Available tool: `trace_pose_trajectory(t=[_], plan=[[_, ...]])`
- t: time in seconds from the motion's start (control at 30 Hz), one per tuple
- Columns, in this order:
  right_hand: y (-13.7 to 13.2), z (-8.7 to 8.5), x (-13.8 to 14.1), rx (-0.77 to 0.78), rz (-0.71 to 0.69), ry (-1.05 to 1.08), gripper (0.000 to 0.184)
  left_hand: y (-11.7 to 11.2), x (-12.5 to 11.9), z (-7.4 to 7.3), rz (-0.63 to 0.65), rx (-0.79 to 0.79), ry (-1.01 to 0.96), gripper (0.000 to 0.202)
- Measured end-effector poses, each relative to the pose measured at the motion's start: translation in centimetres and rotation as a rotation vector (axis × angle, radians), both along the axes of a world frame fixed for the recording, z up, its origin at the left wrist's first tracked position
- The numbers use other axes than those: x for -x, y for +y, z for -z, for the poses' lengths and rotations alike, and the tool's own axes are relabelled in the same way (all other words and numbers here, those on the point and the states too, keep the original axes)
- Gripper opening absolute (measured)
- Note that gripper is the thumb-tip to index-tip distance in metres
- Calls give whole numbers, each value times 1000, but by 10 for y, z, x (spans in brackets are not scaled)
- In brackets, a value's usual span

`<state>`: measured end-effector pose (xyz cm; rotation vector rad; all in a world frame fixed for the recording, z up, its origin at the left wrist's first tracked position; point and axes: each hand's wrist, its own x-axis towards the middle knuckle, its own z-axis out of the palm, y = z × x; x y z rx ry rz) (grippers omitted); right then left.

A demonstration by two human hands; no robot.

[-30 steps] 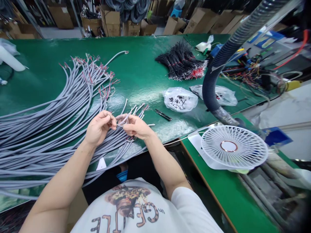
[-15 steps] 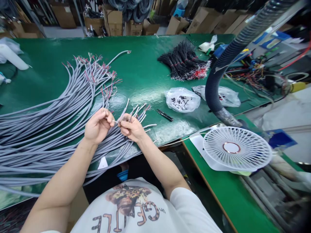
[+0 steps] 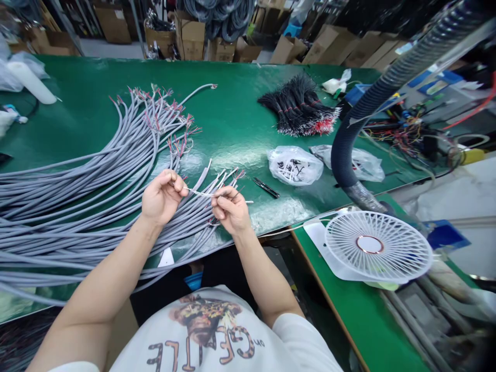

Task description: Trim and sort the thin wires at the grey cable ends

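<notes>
While I watch through the head camera, a thin pale wire [image 3: 201, 194] stretches between both hands, just above the loose cable ends near the bench's front edge. Left hand [image 3: 163, 197]: thumb and forefinger pinched on the wire, other fingers curled, wrist raised. Right hand [image 3: 231, 211]: fingers closed on the wire, knuckles up, forearm angled inward. Beneath the hands lie grey multicore cables [image 3: 77, 191] with stripped coloured ends, spread across a green bench mat [image 3: 232, 103]. Farther right: black-handled snips [image 3: 266, 187], a clear plastic bag [image 3: 294, 165] of small black parts, and a bundle of black wires [image 3: 298, 106].
</notes>
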<state>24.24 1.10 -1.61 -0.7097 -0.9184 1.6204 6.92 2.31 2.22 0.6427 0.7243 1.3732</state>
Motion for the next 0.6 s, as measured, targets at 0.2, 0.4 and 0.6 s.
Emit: trace_pose_trajectory(t=[0.2,0.4,0.6], plan=[[-16,-22,-7,-250,149,-236,22,0,1,3,5,-57,6,14],[-16,-25,13,-457,131,-801,24,-2,1,5,77,-111,59,13],[-10,-21,12,-759,193,-966,25,5,17,8,170,-42,262,21]])
